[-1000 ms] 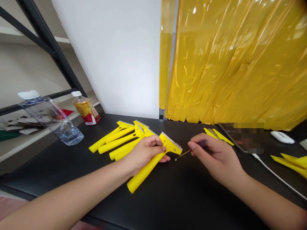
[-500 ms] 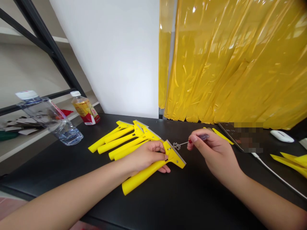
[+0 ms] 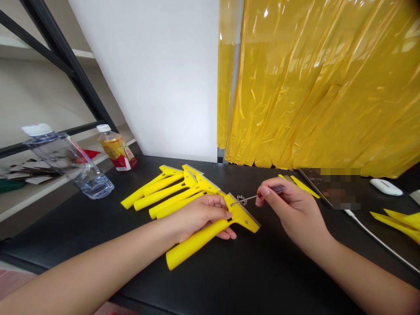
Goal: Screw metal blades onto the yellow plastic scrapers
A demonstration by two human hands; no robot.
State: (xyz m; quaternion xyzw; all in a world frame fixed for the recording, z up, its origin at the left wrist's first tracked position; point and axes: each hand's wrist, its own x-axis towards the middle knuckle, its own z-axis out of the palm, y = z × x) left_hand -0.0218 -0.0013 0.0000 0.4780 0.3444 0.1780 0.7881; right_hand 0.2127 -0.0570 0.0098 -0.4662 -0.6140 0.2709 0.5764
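My left hand [image 3: 210, 212] is closed around the neck of a yellow scraper [image 3: 197, 240], thumb on top. The scraper's head points to the upper right, with a metal blade along its edge and a screw near each end. In my right hand [image 3: 285, 201] is a screwdriver [image 3: 247, 199], pinched between thumb and fingers; most of its handle is hidden. The tip meets the screw on the upper end of the scraper's head. Behind my left hand, several more yellow scrapers [image 3: 160, 195] lie side by side. Small metal rings or nuts [image 3: 242, 199] rest just beyond the blade.
Two bottles, a clear one [image 3: 88, 179] and a tea-coloured one [image 3: 116, 151], stand at the left. A phone [image 3: 323, 188] with a white cable [image 3: 377, 238] and a white earbud case [image 3: 386, 187] lie at the right, near yellow pieces [image 3: 400, 221]. Yellow film [image 3: 315, 87] hangs behind.
The held scraper has turned slightly, its lower head end shifting right and down. My left fingers moved a little right with it. The screwdriver tip stays at the same screw.
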